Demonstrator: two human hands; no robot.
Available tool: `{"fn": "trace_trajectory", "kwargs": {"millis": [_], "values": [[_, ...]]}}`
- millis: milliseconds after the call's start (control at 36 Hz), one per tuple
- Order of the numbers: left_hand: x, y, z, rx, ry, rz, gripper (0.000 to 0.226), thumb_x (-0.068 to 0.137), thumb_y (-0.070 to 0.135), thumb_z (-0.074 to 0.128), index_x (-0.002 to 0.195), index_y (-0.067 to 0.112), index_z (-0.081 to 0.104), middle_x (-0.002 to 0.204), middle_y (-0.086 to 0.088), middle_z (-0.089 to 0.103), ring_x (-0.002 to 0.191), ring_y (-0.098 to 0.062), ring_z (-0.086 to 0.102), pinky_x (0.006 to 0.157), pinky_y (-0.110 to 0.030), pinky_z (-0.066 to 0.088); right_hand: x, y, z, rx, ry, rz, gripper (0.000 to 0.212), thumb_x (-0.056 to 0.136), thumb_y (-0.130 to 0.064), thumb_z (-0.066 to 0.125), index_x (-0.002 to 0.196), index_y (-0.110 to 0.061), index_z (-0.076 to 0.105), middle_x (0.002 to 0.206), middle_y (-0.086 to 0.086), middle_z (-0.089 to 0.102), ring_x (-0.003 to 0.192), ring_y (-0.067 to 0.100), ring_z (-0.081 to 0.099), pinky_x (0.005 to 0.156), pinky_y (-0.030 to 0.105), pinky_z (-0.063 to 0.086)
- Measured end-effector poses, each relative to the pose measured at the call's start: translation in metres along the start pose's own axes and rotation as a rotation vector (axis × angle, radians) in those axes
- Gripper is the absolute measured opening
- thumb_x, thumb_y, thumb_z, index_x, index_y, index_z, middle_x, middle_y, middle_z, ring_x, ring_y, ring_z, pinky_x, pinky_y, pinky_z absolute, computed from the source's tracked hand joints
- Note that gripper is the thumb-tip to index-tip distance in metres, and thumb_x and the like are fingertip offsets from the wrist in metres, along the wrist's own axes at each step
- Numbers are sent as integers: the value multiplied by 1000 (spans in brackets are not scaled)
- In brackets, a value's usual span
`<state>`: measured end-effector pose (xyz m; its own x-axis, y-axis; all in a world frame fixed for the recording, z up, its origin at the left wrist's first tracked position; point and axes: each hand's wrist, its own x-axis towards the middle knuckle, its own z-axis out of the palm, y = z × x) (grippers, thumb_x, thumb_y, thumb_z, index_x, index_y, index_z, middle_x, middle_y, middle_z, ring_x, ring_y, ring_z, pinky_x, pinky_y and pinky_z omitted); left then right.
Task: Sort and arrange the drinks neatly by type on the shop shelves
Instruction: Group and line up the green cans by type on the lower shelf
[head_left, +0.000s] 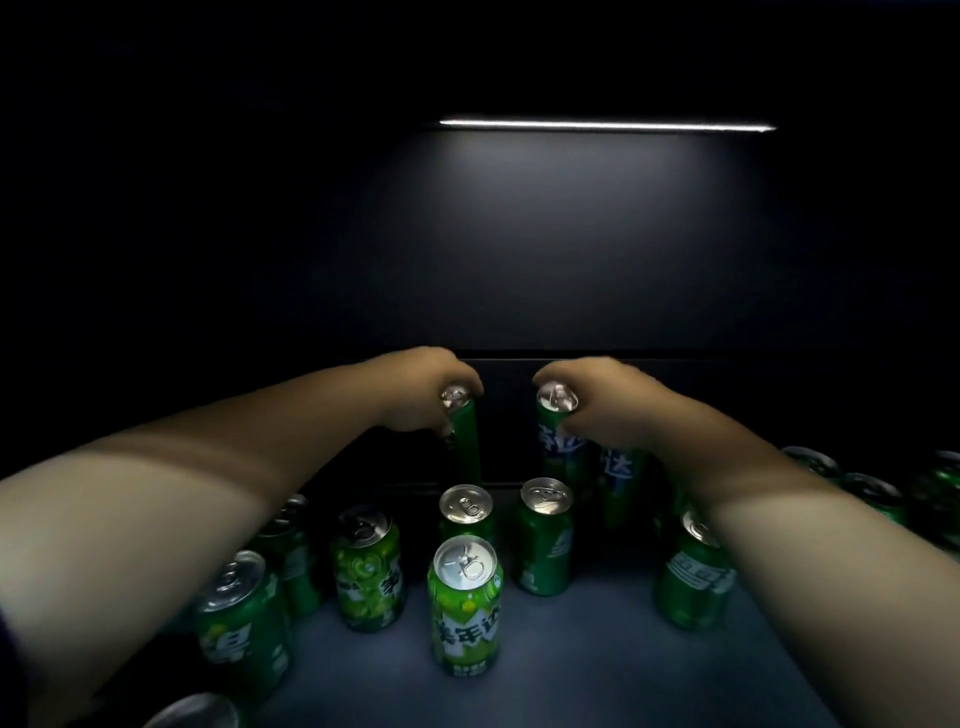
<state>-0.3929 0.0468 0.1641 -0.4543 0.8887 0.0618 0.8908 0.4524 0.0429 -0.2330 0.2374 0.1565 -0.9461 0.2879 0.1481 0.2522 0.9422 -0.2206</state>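
Both my arms reach deep into a dark shelf. My left hand grips a slim green can near its top, at the back of the shelf. My right hand grips another green can with blue-white lettering, also at the back. A second lettered can stands just right of it, partly under my right wrist. Several more green cans stand upright in front, among them one at the centre front, one behind it to the right and one to the left.
The grey shelf floor shows bare at the front right. More green cans crowd the far right edge, and one stands under my right forearm. A light strip glows above. The back wall is dark.
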Motion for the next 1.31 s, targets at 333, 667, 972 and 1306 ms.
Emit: {"fn": "trace_trajectory", "kwargs": {"millis": [333,667,972,1306], "values": [[-125,2,-98,-191,165,40,57,69,18,88,121,29,67,94,20,61,79,6,58,71,-19,45,-53,-109,-62,164,148,-302,67,74,-23,85,135,-35,59,114,-16,65,99,5,64,88,27,52],[-225,-29,-95,-107,-60,13,57,78,36,82,131,39,60,114,20,60,105,-3,59,92,-21,47,-87,-207,-36,31,-41,-454,66,75,-41,83,133,-38,52,118,-16,63,105,6,60,92,37,51],[-264,-50,-61,-180,-81,22,54,77,36,83,127,37,63,112,14,67,93,-4,62,85,-25,50,-101,-242,13,139,-149,-364,75,71,-30,90,134,-37,50,117,-10,66,103,9,64,92,38,54],[-267,-52,-19,-25,-141,46,63,74,43,84,132,34,60,121,12,63,106,-10,59,89,-28,48,-109,-244,55,295,-193,-258,68,71,-17,90,129,-30,55,121,-10,65,110,7,61,92,27,50]]}}
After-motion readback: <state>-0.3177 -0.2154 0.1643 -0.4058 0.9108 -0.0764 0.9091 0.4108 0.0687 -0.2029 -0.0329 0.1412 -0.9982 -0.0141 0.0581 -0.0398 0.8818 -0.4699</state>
